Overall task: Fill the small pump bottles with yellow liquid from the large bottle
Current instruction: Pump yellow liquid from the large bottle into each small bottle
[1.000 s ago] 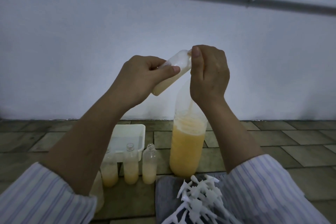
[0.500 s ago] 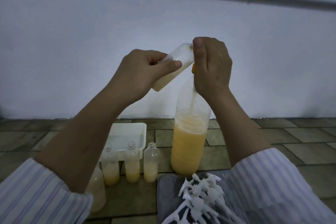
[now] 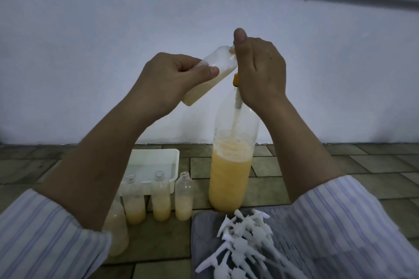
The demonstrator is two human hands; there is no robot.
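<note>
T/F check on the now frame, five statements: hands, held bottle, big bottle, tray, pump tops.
1. The left hand grips a tilted small bottle. True.
2. The large bottle lies on its side. False: it stands upright on the floor.
3. The right hand hangs idle. False: it grips a pump at the large bottle's neck.
4. Three uncapped small bottles stand in front of the white tray. True.
5. The loose pump tops sit in the tray. False: they lie on grey cloth.
</note>
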